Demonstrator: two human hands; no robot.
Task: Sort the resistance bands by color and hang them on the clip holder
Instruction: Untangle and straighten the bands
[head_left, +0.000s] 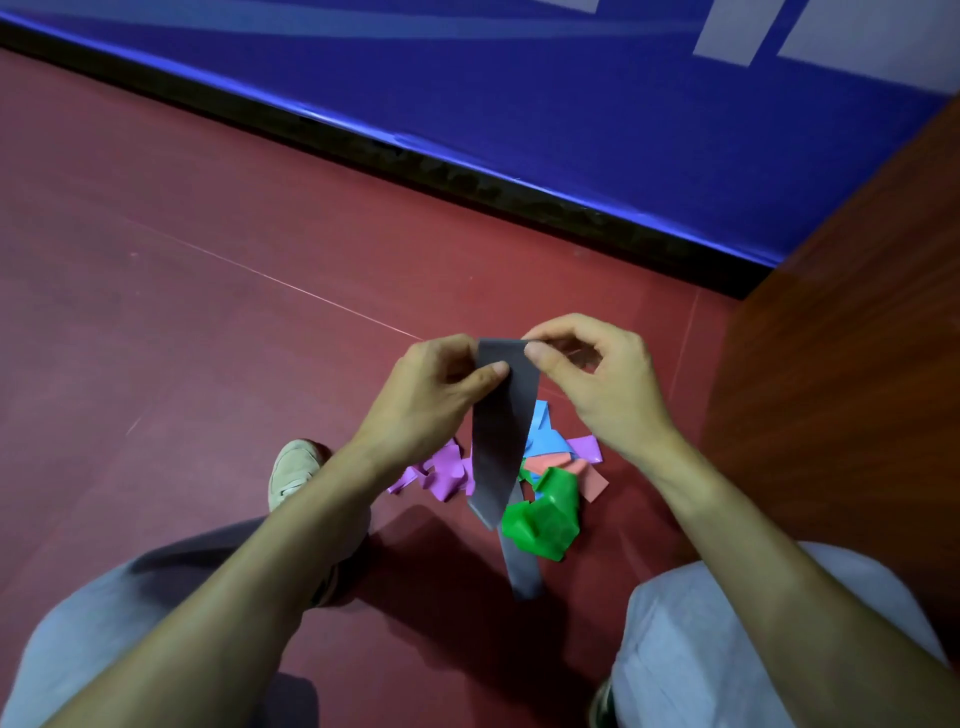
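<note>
A grey resistance band (501, 436) hangs from both my hands above the floor, its lower end trailing down to the floor. My left hand (441, 384) pinches its top left edge and my right hand (597, 374) pinches its top right corner. Under it lies a heap of bands: a crumpled green band (545, 517), a purple band (444, 473), a light blue band (545, 436) and a salmon pink band (587, 478). No clip holder is in view.
The floor (208, 312) is dark red. A blue padded wall (571, 104) with a black base runs across the back. A brown wooden panel (857, 338) stands at the right. My knees and one beige shoe (293, 470) frame the heap.
</note>
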